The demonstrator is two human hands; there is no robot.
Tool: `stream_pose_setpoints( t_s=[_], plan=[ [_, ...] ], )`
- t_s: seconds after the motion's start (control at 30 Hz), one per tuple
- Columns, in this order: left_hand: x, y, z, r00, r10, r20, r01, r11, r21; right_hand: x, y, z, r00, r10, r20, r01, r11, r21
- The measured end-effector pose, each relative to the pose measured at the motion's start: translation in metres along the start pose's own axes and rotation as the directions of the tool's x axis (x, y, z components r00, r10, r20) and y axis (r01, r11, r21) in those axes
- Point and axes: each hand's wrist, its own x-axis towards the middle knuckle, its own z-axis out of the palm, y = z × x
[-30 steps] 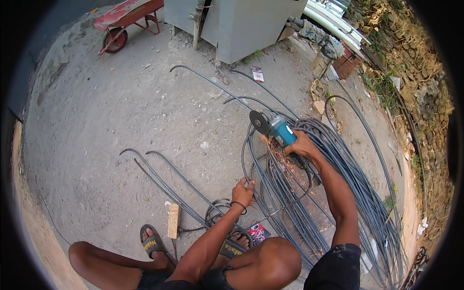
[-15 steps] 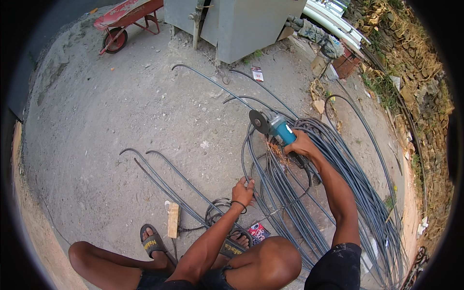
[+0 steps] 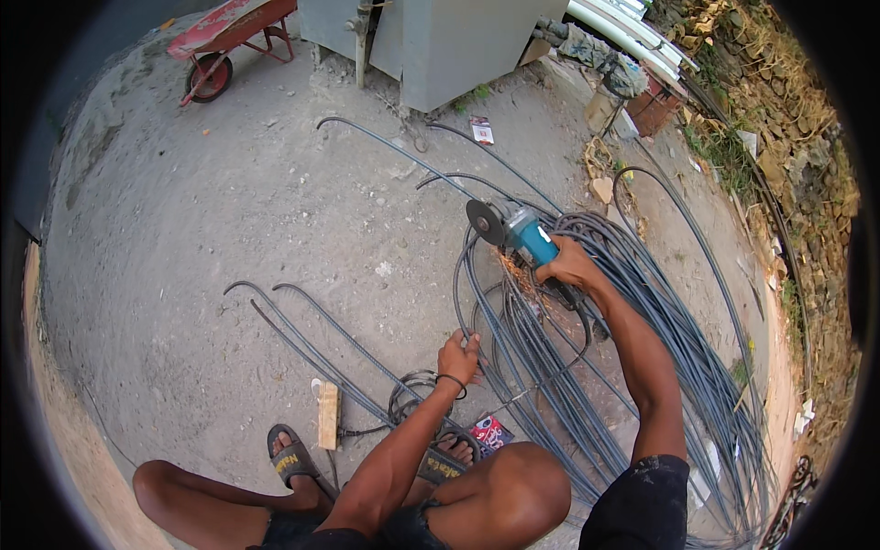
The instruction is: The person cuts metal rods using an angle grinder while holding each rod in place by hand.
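Observation:
In my right hand (image 3: 573, 265) is a blue angle grinder (image 3: 533, 244), my fingers wrapped round its body. Its cutting disc (image 3: 483, 222) meets a steel reinforcing bar (image 3: 466, 275), and orange sparks (image 3: 519, 273) spray back below the tool. The exact point of contact is hard to make out. Lower down, my left hand (image 3: 456, 358) is closed on a bar along the left side of the bundle. Long ribbed bars (image 3: 678, 316), bent over at their far ends, lie bundled under and beside my right arm.
Cut lengths of bar (image 3: 307, 344) with hooked ends lie at left, near a wooden block (image 3: 328, 415) and coiled black cable (image 3: 410, 396). A red packet (image 3: 492, 431) lies by my right foot. Farther off stand a red wheelbarrow (image 3: 234, 32) and a grey box-like structure (image 3: 458, 55).
The view has shifted slightly. Both hands keep their grips, the grinder stays at nearly the same place on the bar, and sparks continue.

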Motion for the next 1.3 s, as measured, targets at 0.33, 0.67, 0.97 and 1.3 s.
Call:
stream_pose_setpoints(
  t_s=[0.33,0.67,0.97,1.3],
  plan=[
    [-0.0003,0.0012,-0.0009,1.0,-0.019,0.002,0.019,1.0,0.004,0.0025,0.0001,-0.0006,0.999,0.011,0.04,-0.011,1.0,-0.011],
    [-0.0004,0.0021,-0.0014,0.999,-0.033,0.001,0.033,0.999,0.007,0.0019,-0.0048,-0.0021,0.998,0.017,0.061,-0.016,1.0,-0.012],
    [-0.0028,0.0044,-0.0006,0.999,-0.033,-0.006,0.033,0.999,0.011,0.0003,-0.0058,-0.0025,0.997,0.055,0.054,-0.054,0.998,-0.018],
    [-0.0033,0.0052,0.0024,0.998,-0.041,-0.037,0.042,0.999,0.004,0.0026,-0.0001,-0.002,0.999,0.013,0.039,-0.012,1.0,-0.016]
  ],
)
